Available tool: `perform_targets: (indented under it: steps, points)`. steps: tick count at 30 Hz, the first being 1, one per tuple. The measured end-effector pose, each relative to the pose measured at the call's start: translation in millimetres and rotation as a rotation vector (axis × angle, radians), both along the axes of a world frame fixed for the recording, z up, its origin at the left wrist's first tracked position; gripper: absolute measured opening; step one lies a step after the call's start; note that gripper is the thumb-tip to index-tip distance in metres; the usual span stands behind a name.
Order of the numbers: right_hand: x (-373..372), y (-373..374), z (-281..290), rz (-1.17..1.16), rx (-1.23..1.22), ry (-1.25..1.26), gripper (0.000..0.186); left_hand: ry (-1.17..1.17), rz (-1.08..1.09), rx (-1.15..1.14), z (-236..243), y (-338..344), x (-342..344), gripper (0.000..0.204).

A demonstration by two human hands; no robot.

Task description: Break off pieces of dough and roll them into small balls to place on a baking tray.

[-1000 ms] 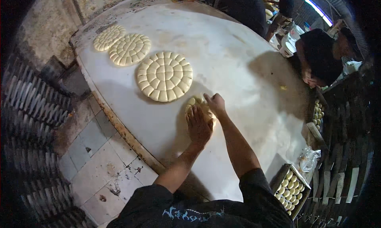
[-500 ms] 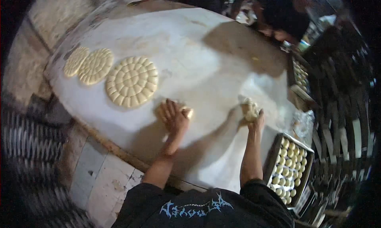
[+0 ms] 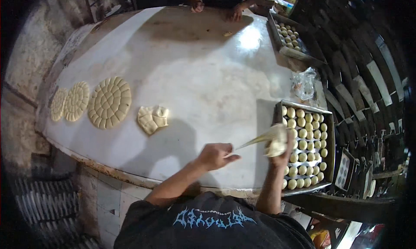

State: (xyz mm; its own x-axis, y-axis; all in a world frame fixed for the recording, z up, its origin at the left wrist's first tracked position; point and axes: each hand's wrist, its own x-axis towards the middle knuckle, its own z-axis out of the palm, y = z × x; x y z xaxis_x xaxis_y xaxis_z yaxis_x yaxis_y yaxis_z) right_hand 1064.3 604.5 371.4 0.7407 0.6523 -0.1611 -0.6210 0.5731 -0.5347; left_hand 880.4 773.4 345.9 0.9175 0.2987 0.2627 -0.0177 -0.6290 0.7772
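My right hand (image 3: 284,147) grips a lump of pale dough (image 3: 276,141) above the near tray of dough balls (image 3: 307,151). My left hand (image 3: 216,155) pinches the thin end of a strand (image 3: 250,142) stretched out from that lump. Both hands hover over the near edge of the round white table (image 3: 208,71). Further left on the table lies a folded piece of flattened dough (image 3: 152,118), and beyond it a large patterned dough disc (image 3: 109,102) with two smaller discs (image 3: 76,101) overlapping at its left.
A second tray of dough balls (image 3: 288,34) sits at the far right edge of the table, with a crumpled clear plastic bag (image 3: 303,83) between the trays. Another person's hands (image 3: 236,12) rest at the far rim. Dark stacked racks (image 3: 372,88) stand to the right.
My left hand has left the flattened dough piece and come back to my right hand, which has lifted a lump over the tray. A dough strand now stretches between them.
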Motion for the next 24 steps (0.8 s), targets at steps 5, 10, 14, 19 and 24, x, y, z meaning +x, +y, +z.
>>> perform_targets:
  steps: [5, 10, 14, 19, 24]
  points:
    - [27.6, -41.4, 72.5, -0.149, 0.547, -0.163, 0.028, 0.049, 0.610, 0.384, -36.5, 116.9, -21.4, 0.037]
    - [-48.9, 3.7, 26.4, -0.239, -0.170, -0.248, 0.043, -0.352, 0.327, -0.227, 42.5, 14.1, 40.8, 0.047]
    - [-97.9, 60.3, 19.5, -0.375, -0.411, -0.988, 0.013, -0.315, 0.155, -1.094, -5.0, -57.3, -3.8, 0.016]
    - [-15.3, 28.6, 14.3, -0.562, -0.772, -0.612, 0.022, 0.413, 0.379, -0.226, -63.3, -41.2, -141.1, 0.023]
    - [-65.4, -38.4, -65.5, 0.335, -1.520, -1.388, 0.044, 0.365, 0.467, 0.603, -85.4, 22.7, -154.8, 0.026]
